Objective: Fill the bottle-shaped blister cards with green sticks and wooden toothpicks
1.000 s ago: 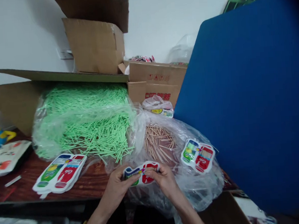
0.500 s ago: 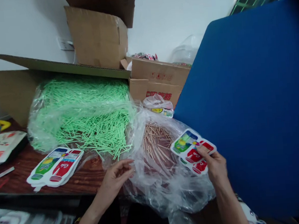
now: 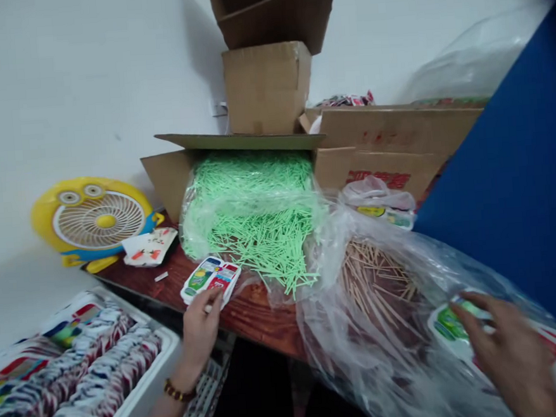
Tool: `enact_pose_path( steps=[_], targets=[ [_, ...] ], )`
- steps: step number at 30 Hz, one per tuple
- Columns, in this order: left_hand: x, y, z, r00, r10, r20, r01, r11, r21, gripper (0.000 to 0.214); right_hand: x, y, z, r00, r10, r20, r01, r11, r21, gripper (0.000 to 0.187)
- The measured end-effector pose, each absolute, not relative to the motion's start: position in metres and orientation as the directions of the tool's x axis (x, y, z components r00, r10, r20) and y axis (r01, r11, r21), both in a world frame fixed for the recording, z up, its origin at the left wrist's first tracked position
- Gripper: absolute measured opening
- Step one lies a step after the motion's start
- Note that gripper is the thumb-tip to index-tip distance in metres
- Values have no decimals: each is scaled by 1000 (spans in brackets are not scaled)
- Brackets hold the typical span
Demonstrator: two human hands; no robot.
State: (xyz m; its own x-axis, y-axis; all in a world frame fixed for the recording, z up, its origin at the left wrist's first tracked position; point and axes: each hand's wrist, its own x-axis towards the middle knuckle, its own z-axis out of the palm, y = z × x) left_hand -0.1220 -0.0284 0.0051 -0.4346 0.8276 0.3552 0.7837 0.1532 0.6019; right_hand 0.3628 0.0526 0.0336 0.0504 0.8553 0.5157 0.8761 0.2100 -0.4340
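My left hand reaches to a small stack of printed green-and-red packets on the wooden table edge, its fingertips touching the stack's near side. My right hand is blurred, fingers spread over another stack of the same packets lying on clear plastic at the right. Between the hands, a clear bag holds brown wooden sticks. Behind it, green sticks spill from a plastic-lined cardboard box.
A white crate at lower left holds several rows of packets. A yellow desk fan stands against the wall. Cardboard boxes are stacked behind. A blue panel rises at the right.
The view swung left. My right hand laid its packet onto the right stack and opened. My left hand moved left from the plastic bag to the packet stack on the table.
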Motion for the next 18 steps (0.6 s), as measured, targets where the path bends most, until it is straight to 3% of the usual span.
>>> enact_pose_path(
  steps=[3,6,9,15,18],
  targets=[
    [-169,-15,5,-493,790,366,830,300,470,34,262,71,43,-308,779,547,681,582,-445,29],
    [-189,-1,4,-522,779,347,836,385,392,39,170,95,46,-550,746,376,651,665,-367,21],
    [-195,9,3,-528,780,337,840,420,344,42,107,126,44,-636,740,219,727,669,-155,21],
    [-211,23,5,-534,811,237,843,489,226,43,38,185,37,-678,724,127,730,683,6,20],
    [-219,28,4,-525,830,190,846,482,230,41,15,204,31,-696,713,84,718,693,62,22]
  ],
)
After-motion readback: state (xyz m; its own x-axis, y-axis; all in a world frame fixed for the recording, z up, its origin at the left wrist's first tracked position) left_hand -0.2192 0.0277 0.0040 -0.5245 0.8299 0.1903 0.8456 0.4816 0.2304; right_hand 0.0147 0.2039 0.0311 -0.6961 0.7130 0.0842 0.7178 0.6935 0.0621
